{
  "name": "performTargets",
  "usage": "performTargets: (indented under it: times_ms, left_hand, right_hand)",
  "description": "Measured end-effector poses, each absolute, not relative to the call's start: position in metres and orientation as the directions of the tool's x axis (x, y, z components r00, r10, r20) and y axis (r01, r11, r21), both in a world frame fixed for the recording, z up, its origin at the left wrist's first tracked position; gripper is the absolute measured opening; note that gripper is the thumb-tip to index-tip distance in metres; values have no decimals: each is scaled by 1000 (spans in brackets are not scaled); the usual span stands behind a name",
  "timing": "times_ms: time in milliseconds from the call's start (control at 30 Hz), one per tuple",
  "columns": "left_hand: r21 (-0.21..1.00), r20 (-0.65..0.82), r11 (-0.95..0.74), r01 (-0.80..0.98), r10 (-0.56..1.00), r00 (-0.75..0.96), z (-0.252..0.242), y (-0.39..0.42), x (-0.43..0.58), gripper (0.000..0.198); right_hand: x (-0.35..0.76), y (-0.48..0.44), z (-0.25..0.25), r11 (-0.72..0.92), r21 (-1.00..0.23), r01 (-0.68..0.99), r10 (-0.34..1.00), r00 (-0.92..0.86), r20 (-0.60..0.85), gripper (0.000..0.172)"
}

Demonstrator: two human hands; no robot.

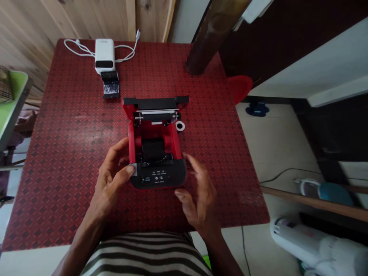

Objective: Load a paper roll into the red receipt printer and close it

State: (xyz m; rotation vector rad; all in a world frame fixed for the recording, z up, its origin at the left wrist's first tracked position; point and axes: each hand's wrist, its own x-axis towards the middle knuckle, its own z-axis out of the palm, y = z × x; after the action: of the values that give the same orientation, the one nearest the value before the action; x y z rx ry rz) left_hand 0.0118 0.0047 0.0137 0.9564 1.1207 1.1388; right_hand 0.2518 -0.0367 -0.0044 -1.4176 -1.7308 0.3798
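Observation:
A red and black printer [157, 174] lies in front of me on the table, its lid [156, 102] raised. Inside its red bay is a dark, black block-like part [153, 149]. My left hand [112, 174] grips the printer's left side, with the thumb on the front left corner of the black panel and the fingers along the red wall. My right hand [198, 191] is by the right side, thumb and fingers apart, holding nothing; the fingertips are close to the wall, and I cannot tell whether they touch it. Just right of the lid is a small white ring [183, 126] with a dark centre.
On the red patterned table [69, 161], a white box-shaped device [105, 51] with a white cable [126, 57] stands at the back left, a shiny black strip [110, 89] before it. A brown post [205, 46] rises at the back. A red stool [240, 88] is beyond the right edge.

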Motion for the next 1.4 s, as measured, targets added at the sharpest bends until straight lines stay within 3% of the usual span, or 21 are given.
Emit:
performTargets:
  times_ms: [133,300,400,500,600,700,867,1200,1267,1400]
  left_hand:
    - [959,-213,214,-186,977,25,13,12,7,47]
    - [970,-225,224,-99,974,-3,17,28,6,46]
    - [967,-239,237,-97,971,-8,18,32,7,51]
    - [965,-249,245,-95,968,-33,17,30,9,53]
    - [963,-252,248,-108,967,-32,17,26,10,54]
    - [958,-261,259,-126,965,-2,20,23,9,57]
    - [958,-248,251,-142,968,34,23,21,9,59]
    - [955,-245,247,-162,969,37,22,19,12,58]
    - [956,-246,249,-157,968,38,22,19,11,59]
    - [957,-255,256,-139,967,24,21,19,10,61]
  right_hand:
    - [262,-8,22,377,-588,716,859,-31,512,30]
    - [253,36,50,530,-433,729,812,-291,506,27]
    - [239,54,59,579,-398,712,809,-441,388,26]
    - [221,69,64,577,-321,751,815,-554,171,23]
    - [205,81,64,555,-216,803,824,-566,13,21]
    - [197,90,59,566,-170,806,815,-579,-33,22]
    - [205,89,62,593,-187,783,798,-603,1,25]
    - [212,65,73,572,-115,812,803,-526,281,18]
    - [216,60,80,571,-173,802,796,-490,354,15]
    - [241,44,90,433,-464,773,868,-217,447,17]
